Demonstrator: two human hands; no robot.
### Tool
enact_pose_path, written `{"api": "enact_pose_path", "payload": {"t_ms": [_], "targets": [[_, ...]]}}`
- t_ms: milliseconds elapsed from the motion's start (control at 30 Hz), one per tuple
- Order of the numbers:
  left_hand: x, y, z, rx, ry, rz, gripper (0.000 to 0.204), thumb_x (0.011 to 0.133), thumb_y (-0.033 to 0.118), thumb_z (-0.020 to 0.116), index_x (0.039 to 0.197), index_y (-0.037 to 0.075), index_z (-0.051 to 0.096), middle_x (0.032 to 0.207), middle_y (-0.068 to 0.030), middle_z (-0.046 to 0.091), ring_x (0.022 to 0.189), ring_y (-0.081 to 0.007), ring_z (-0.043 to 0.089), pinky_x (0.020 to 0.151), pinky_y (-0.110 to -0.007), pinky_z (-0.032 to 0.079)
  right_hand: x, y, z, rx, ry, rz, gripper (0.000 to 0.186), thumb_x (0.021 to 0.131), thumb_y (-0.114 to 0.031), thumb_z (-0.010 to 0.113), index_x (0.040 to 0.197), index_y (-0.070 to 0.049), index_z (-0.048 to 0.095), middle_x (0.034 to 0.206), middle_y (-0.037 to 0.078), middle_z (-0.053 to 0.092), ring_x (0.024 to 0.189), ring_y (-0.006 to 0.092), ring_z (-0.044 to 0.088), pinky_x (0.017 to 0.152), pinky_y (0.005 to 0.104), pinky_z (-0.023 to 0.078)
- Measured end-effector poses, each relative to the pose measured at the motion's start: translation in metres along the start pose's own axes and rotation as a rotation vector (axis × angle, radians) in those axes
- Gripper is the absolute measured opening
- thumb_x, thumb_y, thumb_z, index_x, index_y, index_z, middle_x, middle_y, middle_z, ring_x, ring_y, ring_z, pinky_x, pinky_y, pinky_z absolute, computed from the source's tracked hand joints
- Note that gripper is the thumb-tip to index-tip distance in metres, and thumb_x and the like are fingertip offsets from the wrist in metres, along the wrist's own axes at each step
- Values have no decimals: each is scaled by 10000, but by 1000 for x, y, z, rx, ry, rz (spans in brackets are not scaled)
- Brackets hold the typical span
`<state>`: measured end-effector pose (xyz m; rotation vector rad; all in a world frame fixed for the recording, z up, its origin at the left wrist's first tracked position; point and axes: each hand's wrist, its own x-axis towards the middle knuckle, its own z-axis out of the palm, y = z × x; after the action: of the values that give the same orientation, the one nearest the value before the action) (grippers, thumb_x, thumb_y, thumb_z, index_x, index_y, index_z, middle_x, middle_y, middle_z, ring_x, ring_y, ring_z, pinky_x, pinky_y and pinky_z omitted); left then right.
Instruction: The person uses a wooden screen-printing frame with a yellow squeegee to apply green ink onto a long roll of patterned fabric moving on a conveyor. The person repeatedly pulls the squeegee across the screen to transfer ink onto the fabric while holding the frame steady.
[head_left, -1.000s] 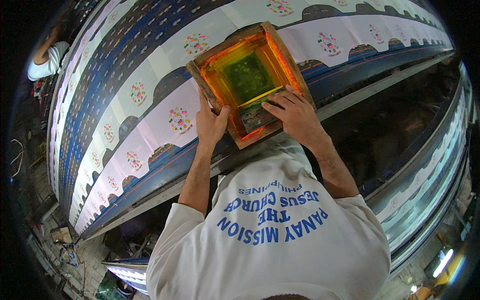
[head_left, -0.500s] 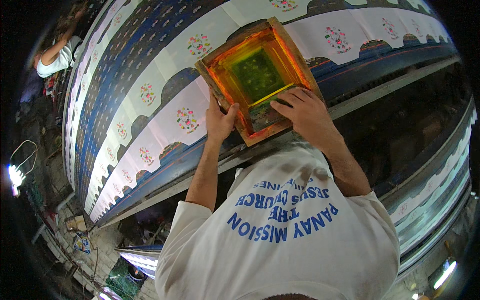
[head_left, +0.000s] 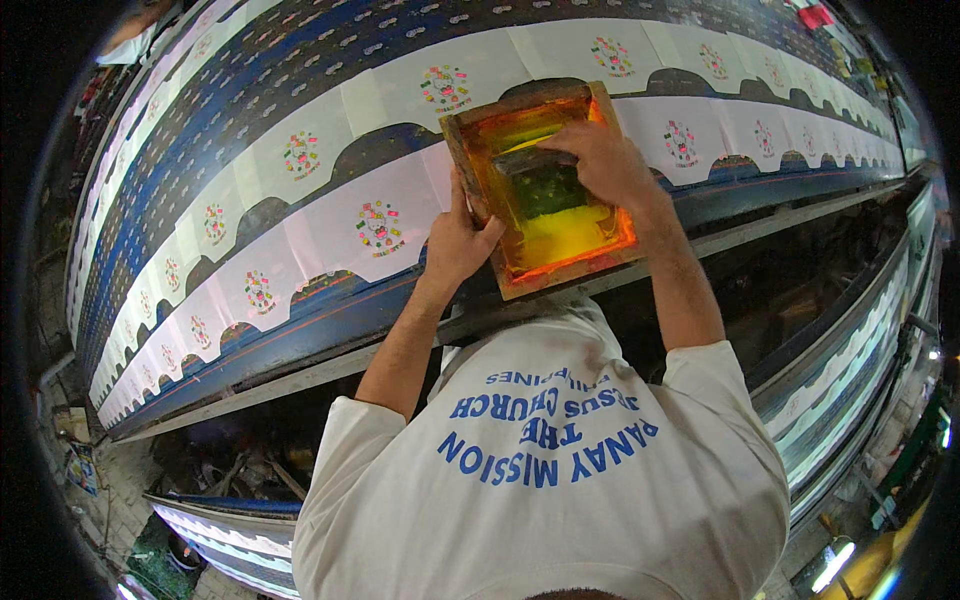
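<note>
A wooden screen-printing frame, stained orange and yellow inside, lies tilted on white cut fabric pieces. My left hand grips its left side, thumb on the rim and fingers along the outer edge. Inside the frame, my right hand is closed on a squeegee near the far end, though the fingers hide part of it. Below the squeegee shows a dark green mesh window. Yellow ink covers the frame's near end.
Rows of white pieces with small colourful prints run along a long dark blue table. Its near ledge borders a dark gap. Another table with white pieces stands at the right. A lit tube lamp glows at lower right.
My right hand has moved the squeegee from the near part of the frame to its far end. Yellow ink now shows at the near end. My left hand keeps its hold.
</note>
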<state>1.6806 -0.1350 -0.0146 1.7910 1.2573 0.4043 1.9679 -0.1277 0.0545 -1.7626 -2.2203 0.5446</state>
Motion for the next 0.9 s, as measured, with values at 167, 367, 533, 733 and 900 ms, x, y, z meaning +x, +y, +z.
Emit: {"api": "enact_pose_path", "payload": {"t_ms": [167, 367, 533, 733, 900], "targets": [[0, 3, 0, -5, -40, -42, 1148, 961, 326, 735, 1740, -26, -31, 787, -289, 750, 726, -506, 755, 684, -565, 621, 26, -6, -21, 20, -48, 113, 483, 952, 83, 573, 1335, -119, 787, 1352, 125, 764, 1277, 340, 700, 1161, 470, 530], [1, 4, -8, 51, -99, -56, 1143, 981, 329, 722, 1712, -85, -53, 836, -315, 755, 755, -520, 752, 694, -578, 619, -9, -10, 6, -26, -73, 56, 518, 935, 100, 582, 1369, -108, 774, 1400, 134, 739, 1307, 345, 676, 1161, 464, 533], [2, 22, -11, 77, -161, -168, 1113, 988, 304, 714, 1717, -71, -39, 933, -364, 756, 795, -536, 755, 722, -594, 618, -102, -45, 21, -32, -91, 102, 545, 881, 69, 645, 1377, -120, 766, 1404, 115, 722, 1327, 336, 658, 1152, 468, 537], [0, 0, 3, -26, -10, 23, 1069, 974, 216, 743, 1731, -35, 31, 940, -284, 800, 820, -463, 794, 701, -533, 628, -123, -37, 31, -20, 39, 15, 522, 895, -65, 704, 1411, -140, 732, 1404, 101, 695, 1345, 312, 629, 1172, 484, 507], [1, 58, 23, 11, 59, -19, 1056, 962, 189, 774, 1724, -62, 88, 924, -230, 809, 771, -364, 809, 679, -463, 629, -142, 2, 6, -5, 113, -26, 511, 886, -82, 717, 1395, -133, 734, 1383, 89, 701, 1341, 304, 628, 1185, 483, 503]]}}
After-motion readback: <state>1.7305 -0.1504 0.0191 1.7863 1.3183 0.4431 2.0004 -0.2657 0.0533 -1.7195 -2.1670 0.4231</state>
